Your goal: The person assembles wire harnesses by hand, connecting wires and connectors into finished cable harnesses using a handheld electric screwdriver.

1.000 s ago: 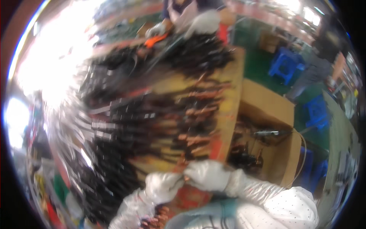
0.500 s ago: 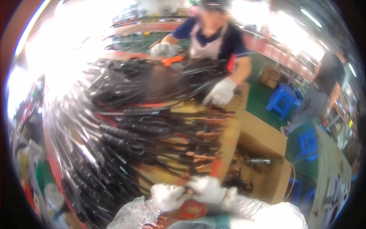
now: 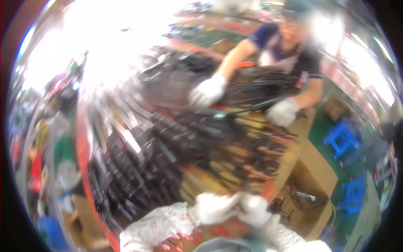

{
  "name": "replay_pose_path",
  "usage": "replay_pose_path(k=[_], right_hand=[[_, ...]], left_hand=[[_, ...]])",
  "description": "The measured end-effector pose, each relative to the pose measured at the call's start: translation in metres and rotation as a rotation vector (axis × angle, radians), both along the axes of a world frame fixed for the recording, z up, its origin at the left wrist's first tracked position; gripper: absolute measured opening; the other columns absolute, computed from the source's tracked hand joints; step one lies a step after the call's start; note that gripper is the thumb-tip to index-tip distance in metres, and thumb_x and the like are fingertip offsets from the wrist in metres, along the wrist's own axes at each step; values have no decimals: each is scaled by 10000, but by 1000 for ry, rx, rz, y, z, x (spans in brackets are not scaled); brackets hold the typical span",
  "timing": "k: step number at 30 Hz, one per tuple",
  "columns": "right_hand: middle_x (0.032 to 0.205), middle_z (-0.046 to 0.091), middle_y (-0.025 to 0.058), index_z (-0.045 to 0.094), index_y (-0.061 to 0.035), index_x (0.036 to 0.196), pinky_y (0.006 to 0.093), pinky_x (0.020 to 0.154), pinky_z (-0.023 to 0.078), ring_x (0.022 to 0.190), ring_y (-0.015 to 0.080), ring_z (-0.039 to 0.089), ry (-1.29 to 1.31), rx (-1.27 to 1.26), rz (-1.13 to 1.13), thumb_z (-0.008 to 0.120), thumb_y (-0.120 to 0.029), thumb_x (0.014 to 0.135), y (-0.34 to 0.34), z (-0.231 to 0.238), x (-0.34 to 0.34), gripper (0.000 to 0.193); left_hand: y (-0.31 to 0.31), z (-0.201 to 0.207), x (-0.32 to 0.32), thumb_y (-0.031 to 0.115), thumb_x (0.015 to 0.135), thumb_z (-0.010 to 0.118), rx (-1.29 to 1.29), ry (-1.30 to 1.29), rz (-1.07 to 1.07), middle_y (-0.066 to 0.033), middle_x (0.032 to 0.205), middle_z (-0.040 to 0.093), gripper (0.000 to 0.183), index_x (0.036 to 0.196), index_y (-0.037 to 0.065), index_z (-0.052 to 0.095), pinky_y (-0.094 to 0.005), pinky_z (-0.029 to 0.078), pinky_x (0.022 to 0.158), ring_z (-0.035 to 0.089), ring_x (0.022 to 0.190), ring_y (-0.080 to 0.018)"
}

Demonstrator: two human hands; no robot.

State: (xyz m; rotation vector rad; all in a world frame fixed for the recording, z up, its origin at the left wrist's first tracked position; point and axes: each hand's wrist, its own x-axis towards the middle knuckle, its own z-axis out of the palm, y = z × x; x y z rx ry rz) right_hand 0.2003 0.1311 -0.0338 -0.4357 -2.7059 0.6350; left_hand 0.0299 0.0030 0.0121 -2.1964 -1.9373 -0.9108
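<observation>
My left hand [image 3: 214, 208], in a white glove, is curled closed at the near edge of the table. Beside it, my right hand [image 3: 254, 211], also gloved, is closed, and the fingertips of both nearly meet. What they pinch between them is small and smeared by motion. Just beyond my hands lie many black cables [image 3: 157, 153] in rows, fanning toward the left. Bare copper-coloured ends [image 3: 256, 172] of several cables point to the right side of the table. More copper ends [image 3: 174, 241] show below my left forearm.
A cardboard box [image 3: 321, 170] with dark and coppery parts and a metal cylinder stands right of the table [image 3: 199, 185]. Across from me a person [image 3: 289, 54] in white gloves reaches over a cable heap [image 3: 180, 80]. Blue stools [image 3: 342, 138] stand on the green floor; another box [image 3: 86, 222] is at lower left.
The view has swung left, so the scene sits further right. The other person's hand has come down onto the cable heap. My hands remain close together, closed.
</observation>
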Motion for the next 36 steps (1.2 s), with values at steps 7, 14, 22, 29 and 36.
replay_pose_path(k=[7, 14, 22, 29, 36], right_hand=[[919, 705, 76, 699, -150, 1046, 418, 671, 580, 810, 302, 714, 27, 18, -1, 758, -374, 833, -9, 12, 0, 315], [896, 706, 81, 707, -124, 1012, 418, 671, 553, 788, 281, 709, 328, 155, -106, 818, -347, 764, -6, 30, 15, 351], [1013, 743, 128, 732, -46, 1099, 392, 860, 564, 941, 309, 709, 520, -413, -1169, 756, -261, 896, 53, -43, 97, 296], [1080, 716, 112, 706, 16, 1135, 352, 876, 572, 977, 227, 683, 1315, -1703, -1135, 739, -306, 949, 157, -326, 264, 373], [857, 623, 14, 688, -125, 1047, 369, 559, 493, 661, 158, 563, 1185, -1263, -1447, 847, -351, 858, 175, -222, 208, 335]], left_hand=[[-5, -14, 4, 372, 778, 810, 106, 106, 17, 24, 677, 656, 479, 1200, 160, 733, -319, 470, 466, 626, 508, -174], [-2, -20, 3, 351, 750, 813, 170, 171, 33, 42, 635, 616, 430, 1148, 197, 761, -305, 443, 441, 596, 476, -156], [-9, -11, 3, 338, 690, 835, 47, 104, -5, 30, 616, 599, 405, 1073, 232, 760, -334, 436, 420, 599, 467, -186], [2, -10, 0, 170, 724, 781, -32, 63, -71, -7, 599, 622, 218, 941, 150, 766, -350, 443, 434, 601, 468, -210], [7, -7, 7, 110, 719, 780, -97, -79, -17, -48, 624, 637, 244, 960, 80, 761, -356, 495, 486, 623, 500, -239]])
